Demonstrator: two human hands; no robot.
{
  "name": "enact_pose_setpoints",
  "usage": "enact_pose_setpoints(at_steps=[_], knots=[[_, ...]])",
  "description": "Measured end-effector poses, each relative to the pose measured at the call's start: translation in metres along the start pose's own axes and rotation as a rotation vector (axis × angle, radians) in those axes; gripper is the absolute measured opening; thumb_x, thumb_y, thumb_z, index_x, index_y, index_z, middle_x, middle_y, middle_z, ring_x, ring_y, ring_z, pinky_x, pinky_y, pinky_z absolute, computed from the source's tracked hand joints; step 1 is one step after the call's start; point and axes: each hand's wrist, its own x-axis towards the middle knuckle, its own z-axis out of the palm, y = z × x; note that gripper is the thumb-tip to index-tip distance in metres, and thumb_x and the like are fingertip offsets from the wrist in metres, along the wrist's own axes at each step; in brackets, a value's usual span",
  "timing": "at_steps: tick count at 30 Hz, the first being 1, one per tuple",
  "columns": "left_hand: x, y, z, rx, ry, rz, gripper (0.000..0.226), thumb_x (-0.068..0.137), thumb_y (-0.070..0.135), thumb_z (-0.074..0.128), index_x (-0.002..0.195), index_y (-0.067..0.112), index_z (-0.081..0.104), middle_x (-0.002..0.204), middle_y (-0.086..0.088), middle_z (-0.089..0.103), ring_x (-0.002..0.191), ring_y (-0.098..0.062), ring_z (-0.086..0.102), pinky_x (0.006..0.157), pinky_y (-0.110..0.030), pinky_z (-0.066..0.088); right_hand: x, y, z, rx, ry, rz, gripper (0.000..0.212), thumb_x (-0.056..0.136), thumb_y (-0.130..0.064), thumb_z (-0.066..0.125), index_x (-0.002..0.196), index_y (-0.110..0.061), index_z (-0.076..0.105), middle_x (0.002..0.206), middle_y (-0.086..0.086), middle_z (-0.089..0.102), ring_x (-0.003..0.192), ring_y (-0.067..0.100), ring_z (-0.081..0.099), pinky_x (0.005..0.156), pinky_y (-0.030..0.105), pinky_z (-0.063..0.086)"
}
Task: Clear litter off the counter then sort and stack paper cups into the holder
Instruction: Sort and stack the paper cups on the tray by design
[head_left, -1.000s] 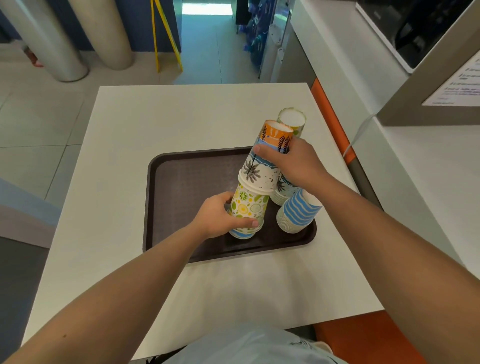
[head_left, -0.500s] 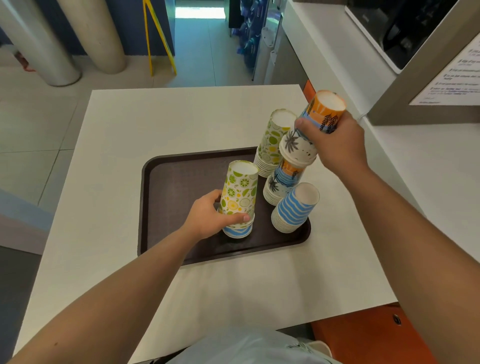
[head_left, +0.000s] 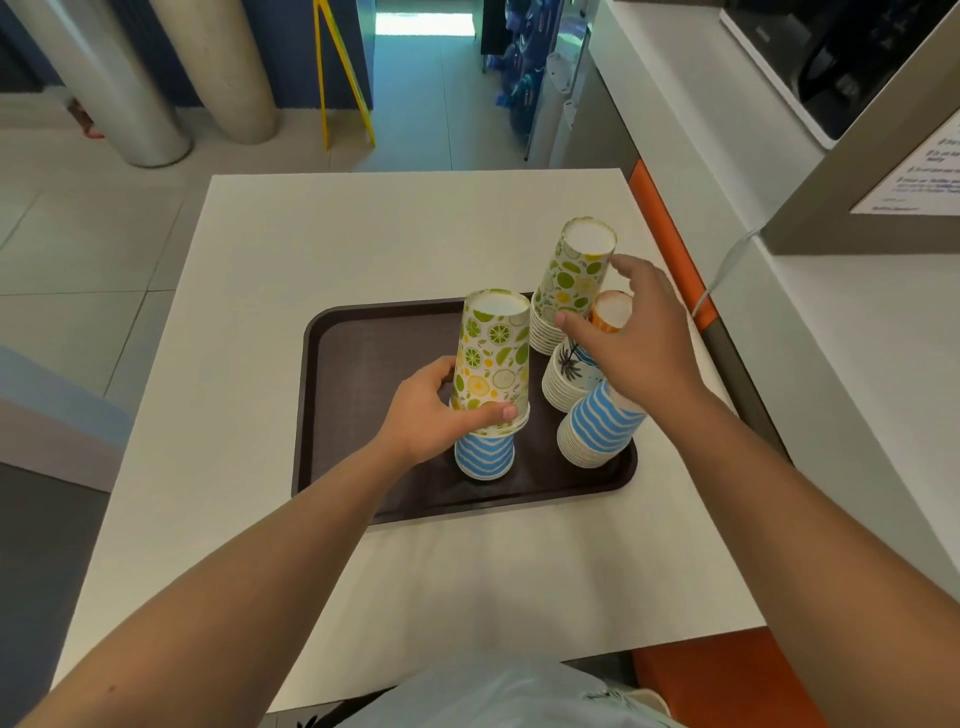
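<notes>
At centre frame, the white counter (head_left: 260, 322) carries a dark brown tray (head_left: 374, 364) on which you sort upturned paper cups. Your left hand (head_left: 426, 415) has its grip wrapped around the base of a citrus-print cup (head_left: 491, 353), capping a blue-striped cup (head_left: 484, 457) near the tray's middle. To the right, your right hand (head_left: 631, 338) hovers with fingers spread wide, holding nothing, its thumb by a taller citrus-print stack (head_left: 574, 280). Beneath that hand stand a palm-print stack (head_left: 566, 376) topped by an orange cup and, at the tray's lower right, a blue-striped stack (head_left: 597, 428).
</notes>
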Motion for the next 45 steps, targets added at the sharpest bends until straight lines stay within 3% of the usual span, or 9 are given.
enact_pose_setpoints(at_steps=[4,9,11,16,21,27,34,38,45], knots=[[-0.003,0.004,-0.005,0.036,0.000,0.076,0.070,0.057,0.051,0.089,0.117,0.031,0.060,0.112,0.016,0.068,0.103,0.001,0.063,0.092,-0.028,0.054,-0.016,-0.029,0.009,0.110,-0.011,-0.153,0.057,0.080,-0.036,0.074,0.130,-0.019,0.053,0.128,-0.003,0.054,0.119,0.014,0.051,0.101,0.032,0.044],[-0.009,0.006,-0.009,0.014,-0.001,0.141,0.076,0.054,0.055,0.088,0.120,0.030,0.061,0.115,0.015,0.067,0.106,0.000,0.063,0.096,-0.034,0.053,-0.030,-0.041,0.031,0.220,-0.274,0.033,0.101,0.066,-0.049,0.084,0.148,-0.024,0.029,0.144,-0.008,0.043,0.128,0.007,0.044,0.097,0.022,0.039],[-0.010,0.008,-0.010,0.017,-0.005,0.143,0.080,0.054,0.056,0.087,0.124,0.029,0.060,0.117,0.014,0.066,0.108,-0.001,0.063,0.096,-0.035,0.053,-0.029,-0.039,0.037,0.265,-0.317,0.089,0.089,0.065,-0.050,0.084,0.139,-0.023,0.042,0.132,-0.010,0.056,0.119,0.007,0.055,0.091,0.022,0.047],[-0.010,-0.006,-0.012,0.070,-0.086,0.034,0.114,0.049,0.058,0.091,0.144,0.028,0.037,0.139,0.015,0.051,0.126,-0.003,0.051,0.103,-0.030,0.045,-0.020,-0.035,0.033,0.327,-0.214,0.117,0.059,0.070,-0.047,0.081,0.118,-0.022,0.059,0.109,-0.012,0.069,0.098,0.003,0.066,0.086,0.031,0.057],[-0.011,-0.027,0.003,0.246,-0.201,-0.060,0.123,0.049,0.048,0.094,0.150,0.022,0.029,0.150,0.005,0.041,0.134,-0.014,0.043,0.107,-0.031,0.041,-0.002,-0.036,0.012,0.372,-0.115,0.127,0.070,0.060,-0.060,0.079,0.117,-0.023,0.063,0.110,-0.011,0.071,0.099,0.003,0.068,0.087,0.034,0.058],[0.000,-0.029,0.021,0.273,-0.084,0.002,0.075,0.063,0.034,0.090,0.129,0.022,0.055,0.121,0.002,0.061,0.110,-0.016,0.059,0.089,-0.025,0.045,0.024,-0.046,-0.017,0.416,0.024,0.118,0.064,0.066,-0.053,0.081,0.118,-0.019,0.064,0.110,-0.010,0.071,0.097,0.002,0.068,0.083,0.027,0.058],[0.011,-0.013,0.015,0.098,0.054,0.046,0.056,0.066,0.038,0.088,0.116,0.025,0.064,0.107,0.009,0.070,0.095,-0.004,0.067,0.086,-0.025,0.054,0.056,-0.044,-0.038,0.397,0.184,0.093,0.066,0.065,-0.056,0.080,0.115,-0.017,0.062,0.109,-0.010,0.070,0.096,0.001,0.067,0.082,0.025,0.058],[0.016,0.011,0.007,-0.007,0.164,0.081,0.042,0.073,0.030,0.085,0.108,0.028,0.063,0.098,0.015,0.068,0.082,0.015,0.063,0.070,-0.005,0.048,0.077,-0.041,-0.042,0.376,0.259,0.063,0.065,0.065,-0.052,0.082,0.114,-0.018,0.056,0.109,-0.010,0.066,0.096,0.001,0.065,0.078,0.020,0.057],[0.026,0.043,-0.005,-0.025,0.227,0.183,0.043,0.074,0.035,0.083,0.111,0.024,0.063,0.103,0.011,0.070,0.090,0.005,0.066,0.075,-0.009,0.050,0.113,-0.023,-0.026,0.194,0.107,0.095,0.075,0.063,-0.047,0.085,0.121,-0.017,0.047,0.114,-0.006,0.057,0.103,0.012,0.059,0.077,0.023,0.051]])
